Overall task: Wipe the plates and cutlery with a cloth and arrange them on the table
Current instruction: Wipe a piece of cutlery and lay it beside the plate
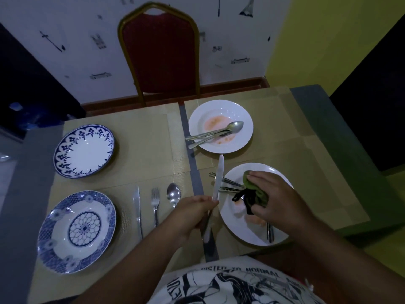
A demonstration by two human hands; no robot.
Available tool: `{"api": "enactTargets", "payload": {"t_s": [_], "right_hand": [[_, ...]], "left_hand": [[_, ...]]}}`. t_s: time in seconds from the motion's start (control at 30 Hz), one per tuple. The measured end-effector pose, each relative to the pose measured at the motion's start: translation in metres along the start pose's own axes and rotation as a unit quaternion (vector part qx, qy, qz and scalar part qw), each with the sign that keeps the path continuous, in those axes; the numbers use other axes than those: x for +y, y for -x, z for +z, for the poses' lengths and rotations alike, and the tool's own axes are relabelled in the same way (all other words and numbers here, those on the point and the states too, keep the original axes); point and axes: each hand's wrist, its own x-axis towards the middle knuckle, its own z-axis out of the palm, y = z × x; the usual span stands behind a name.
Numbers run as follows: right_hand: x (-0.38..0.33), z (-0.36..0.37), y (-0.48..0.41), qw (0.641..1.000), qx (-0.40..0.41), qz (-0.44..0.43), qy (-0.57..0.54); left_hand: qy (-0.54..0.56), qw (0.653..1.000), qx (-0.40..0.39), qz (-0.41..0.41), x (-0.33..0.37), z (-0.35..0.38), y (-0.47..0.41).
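The table knife (217,178) stands nearly upright above the bench (19,216), with its blade pointing away and its tip close to the near rim of the far white plate (197,119). The left hand (195,213) grips its handle, fingers curled tight around it. Just to the right, the right hand (278,194) holds a bunched green cloth (255,189) with a black edge. Its fingers are pressed together over the cloth and folded round it, above the near white plate (230,227).

That plate carries orange smears. Several cutlery handles (228,185) jut over its far-left rim, and another piece (270,232) lies near its front edge; which kind it is cannot be told. The far white plate is smeared too and holds a dirty spoon (235,125) with more cutlery beneath it, the handles hanging over the left rim.

On the tan placemats (142,132) to the left lie a second knife (137,207), a fork (155,202) and a clean spoon (173,194), side by side and apart. Left of them sits a blue floral plate (76,231), and beyond that a blue-rimmed plate (84,150). A red padded chair (160,53) stands at the far side of the bench.
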Motion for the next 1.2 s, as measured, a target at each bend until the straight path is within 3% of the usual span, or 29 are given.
{"api": "enactTargets", "payload": {"t_s": [0.4, 0.57, 0.8, 0.97, 1.1, 1.2], "right_hand": [[-0.020, 0.015, -0.011, 0.998, 0.008, -0.006, -0.064], [-0.027, 0.020, -0.014, 0.996, -0.009, -0.014, -0.087], [-0.048, 0.029, -0.025, 0.994, -0.052, -0.033, -0.093], [-0.069, 0.040, -0.044, 0.991, -0.062, -0.065, -0.094], [-0.089, 0.053, -0.060, 0.990, -0.071, -0.080, -0.094], [-0.101, 0.064, -0.073, 0.988, -0.083, -0.091, -0.088]], "left_hand": [[0.113, 0.990, -0.016, 0.083, 0.016, -0.028, 0.005], [0.196, 0.977, 0.015, 0.084, 0.008, -0.032, 0.003], [0.153, 0.984, 0.019, 0.087, -0.004, -0.061, -0.001], [0.222, 0.972, 0.008, 0.080, -0.002, -0.090, -0.001], [0.333, 0.940, -0.003, 0.067, 0.002, -0.110, -0.003], [0.317, 0.945, 0.037, 0.069, 0.003, -0.130, -0.011]]}}
